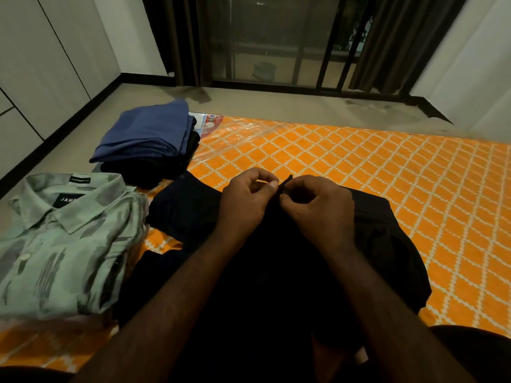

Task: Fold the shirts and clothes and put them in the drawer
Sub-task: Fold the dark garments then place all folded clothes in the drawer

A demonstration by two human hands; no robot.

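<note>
Pinching the black shirt [276, 258] placket with both hands, left hand [246, 200] and right hand [318, 208] fingers closed narrow on fabric; dark cloth hides buttonholes, so misalignment looks likely.

A garment [318, 258] lies on the mattress [387, 189] at lower centre, both hands [249, 200] upon it. A folded shirt [60, 244] sits left; a folded stack [149, 139] lies upper left.

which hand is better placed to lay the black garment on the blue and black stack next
Left, probably. The folded stack lies to the left, nearer the left hand than the right hand. Both now pinch the black garment's top edge, so either has a grip on it.
</note>
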